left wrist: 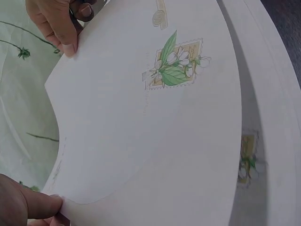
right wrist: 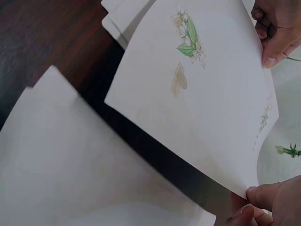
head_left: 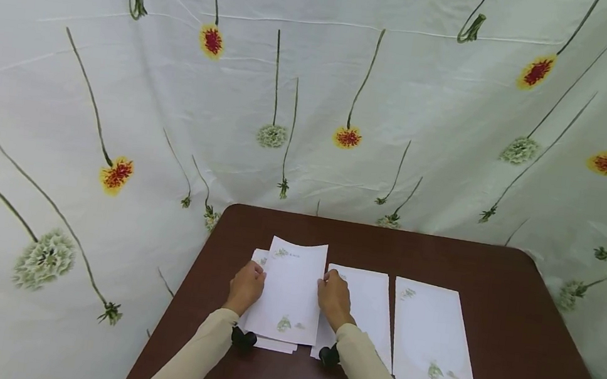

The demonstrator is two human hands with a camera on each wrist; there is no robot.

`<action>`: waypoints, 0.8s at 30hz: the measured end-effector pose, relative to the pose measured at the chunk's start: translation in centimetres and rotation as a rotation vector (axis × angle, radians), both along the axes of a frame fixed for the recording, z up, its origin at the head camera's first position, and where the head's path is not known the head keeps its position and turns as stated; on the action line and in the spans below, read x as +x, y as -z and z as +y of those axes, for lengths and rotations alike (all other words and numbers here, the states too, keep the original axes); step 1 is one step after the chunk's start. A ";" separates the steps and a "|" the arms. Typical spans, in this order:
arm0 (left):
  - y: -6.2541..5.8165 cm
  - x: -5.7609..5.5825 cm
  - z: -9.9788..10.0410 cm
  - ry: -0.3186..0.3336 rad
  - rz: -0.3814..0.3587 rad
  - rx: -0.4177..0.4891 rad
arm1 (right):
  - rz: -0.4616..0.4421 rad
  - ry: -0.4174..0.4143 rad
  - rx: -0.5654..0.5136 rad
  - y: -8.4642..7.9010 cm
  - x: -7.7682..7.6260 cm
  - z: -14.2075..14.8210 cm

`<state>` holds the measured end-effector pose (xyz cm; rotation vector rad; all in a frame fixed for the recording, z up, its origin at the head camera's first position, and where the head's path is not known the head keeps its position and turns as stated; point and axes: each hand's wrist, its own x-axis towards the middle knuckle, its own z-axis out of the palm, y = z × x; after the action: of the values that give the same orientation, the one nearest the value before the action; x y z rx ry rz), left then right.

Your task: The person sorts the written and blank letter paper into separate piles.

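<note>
Both hands hold up one sheet of printed paper (head_left: 291, 292) above the left pile of paper (head_left: 275, 345). My left hand (head_left: 246, 285) pinches its left edge and my right hand (head_left: 334, 296) pinches the right edge, thumbs on the front face. Green leaf and stamp prints decorate the sheet, and it bows between the hands in the left wrist view. In the right wrist view the thumb of the right hand (right wrist: 287, 197) presses the sheet's edge near a corner. A middle pile of paper (head_left: 368, 311) lies under the right hand and forearm.
A third pile of similar paper (head_left: 435, 338) lies to the right on the dark brown table (head_left: 531, 369). Behind the table hangs a pale curtain (head_left: 314, 102) printed with flowers. Dark wrist cameras sit below both hands, close over the piles.
</note>
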<state>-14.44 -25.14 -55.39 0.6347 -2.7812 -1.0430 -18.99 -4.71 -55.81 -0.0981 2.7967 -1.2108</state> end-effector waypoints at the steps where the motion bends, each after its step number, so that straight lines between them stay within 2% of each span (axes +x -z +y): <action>1: 0.0 0.1 -0.2 -0.003 -0.004 0.000 | 0.001 -0.005 0.004 0.2 0.0 -0.2; 10: 0.7 0.7 -1.9 -0.020 -0.013 -0.016 | 0.037 -0.039 0.020 1.0 0.5 -1.7; 19: 0.9 1.2 -2.5 -0.045 -0.006 -0.052 | 0.055 -0.065 0.058 1.2 0.8 -2.5; 24: 1.4 1.6 -2.8 -0.054 0.002 -0.075 | 0.066 -0.096 0.076 1.6 1.1 -3.0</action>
<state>-12.82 -27.95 -56.78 0.6942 -2.7698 -0.9240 -17.94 -7.74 -57.40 -0.2681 2.8533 -1.0984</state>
